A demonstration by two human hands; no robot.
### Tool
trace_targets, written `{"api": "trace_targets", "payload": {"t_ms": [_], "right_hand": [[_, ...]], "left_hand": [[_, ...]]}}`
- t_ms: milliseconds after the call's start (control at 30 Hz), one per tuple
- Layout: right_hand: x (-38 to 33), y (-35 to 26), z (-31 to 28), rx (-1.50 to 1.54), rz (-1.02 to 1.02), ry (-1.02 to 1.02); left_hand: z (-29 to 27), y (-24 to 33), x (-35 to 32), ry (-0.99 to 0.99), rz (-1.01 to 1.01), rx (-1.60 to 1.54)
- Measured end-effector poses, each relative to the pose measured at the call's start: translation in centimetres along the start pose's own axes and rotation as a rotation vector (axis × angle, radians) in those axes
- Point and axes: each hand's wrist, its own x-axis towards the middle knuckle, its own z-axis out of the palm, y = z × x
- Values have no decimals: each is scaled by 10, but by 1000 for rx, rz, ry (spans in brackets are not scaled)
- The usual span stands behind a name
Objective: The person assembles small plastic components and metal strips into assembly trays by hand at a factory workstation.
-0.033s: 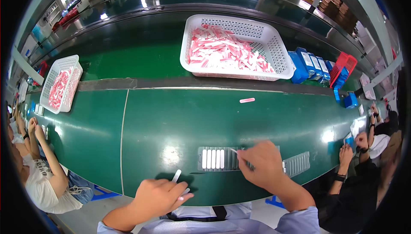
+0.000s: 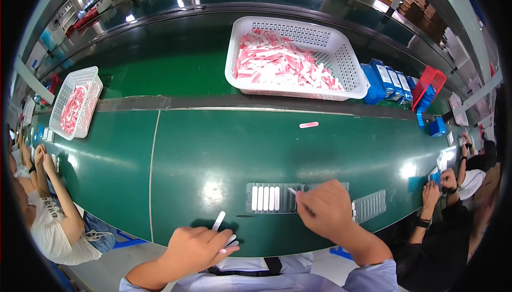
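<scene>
A clear slotted plastic tray (image 2: 287,203) lies near the table's front edge. Several white round-ended strips (image 2: 265,198) stand side by side in its left slots. Over the slots to their right, my right hand (image 2: 328,209) pinches one white strip (image 2: 292,190) by its end. To the left of the tray, my left hand (image 2: 197,246) is closed around several loose white strips (image 2: 219,220); their ends stick out between and beside the fingers. My right hand hides part of the tray's right portion. A second clear slotted tray (image 2: 369,206) sits to the right.
A large white basket (image 2: 296,93) of pink and white strips stands beyond, with a smaller basket (image 2: 95,97) far left. One pink strip (image 2: 309,125) lies mid-table. Blue packs (image 2: 385,81) and a red basket (image 2: 430,86) are back right. Co-workers' hands (image 2: 431,191) are at both sides.
My right hand has shifted slightly downward, still pinching the strip. In my left hand the strip ends are spread a little more. The strips in the tray look the same.
</scene>
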Motion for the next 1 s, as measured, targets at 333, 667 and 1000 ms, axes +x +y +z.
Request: {"api": "trace_targets", "payload": {"t_ms": [333, 667, 1000], "right_hand": [[-13, -17, 9, -172, -38, -199], [-11, -11, 4, -90, -116, -97], [4, -46, 7, 777, 202, -333]], "left_hand": [[25, 8, -39, 17, -57, 91], [31, 3, -61, 11, 181, 216], [45, 35, 5, 262, -525, -1369]]}}
